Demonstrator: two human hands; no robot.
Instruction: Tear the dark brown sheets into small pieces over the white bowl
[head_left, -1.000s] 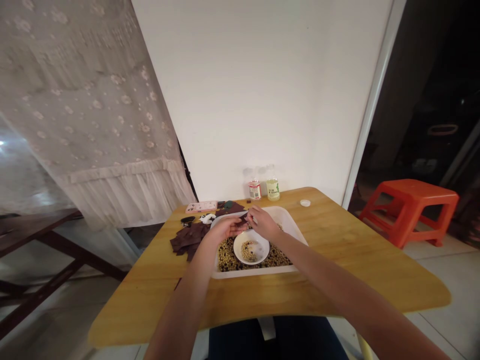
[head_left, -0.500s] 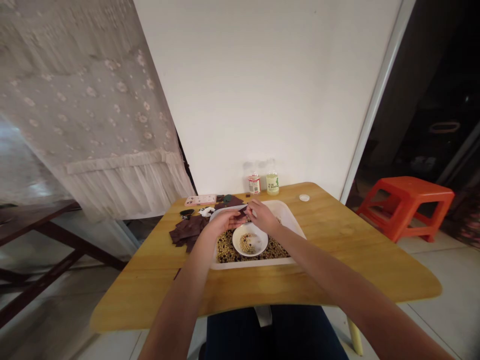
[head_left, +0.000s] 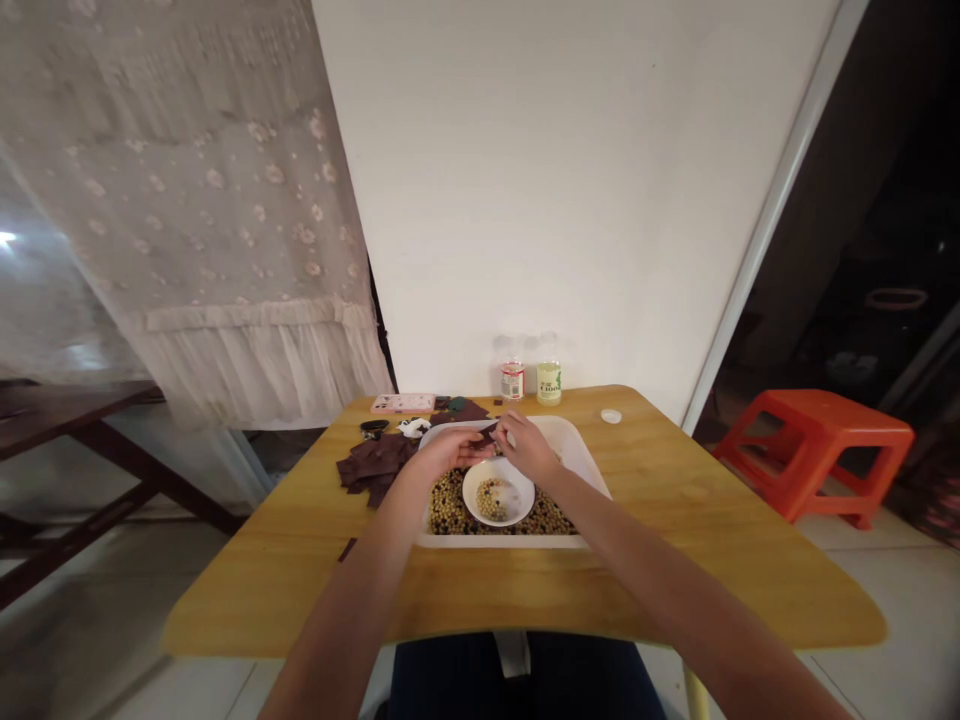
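Note:
My left hand (head_left: 454,451) and my right hand (head_left: 523,441) meet above the white tray (head_left: 583,460). Between their fingers is a small dark maroon piece, perhaps cloth or paper (head_left: 488,434); both hands grip it, the right one in a pinch. Just below them a white bowl (head_left: 517,507) sits in the tray, with some pale beads or beans (head_left: 492,498) in it. Many more yellow and dark beads or beans (head_left: 450,510) cover the tray floor around the bowl. Left of the tray lies a pile of maroon pieces (head_left: 372,463).
A phone in a pink case (head_left: 403,403), a black oval object (head_left: 373,428) and a white crumpled item (head_left: 413,427) lie at the back left. Two bottles (head_left: 512,381) (head_left: 549,383) stand by the wall, with a white lid (head_left: 610,416) to their right. An orange stool (head_left: 825,430) stands beyond the table.
The camera view has tilted and shifted slightly, so the table appears a little lower. Both hands stay together over the tray, still gripping the maroon piece.

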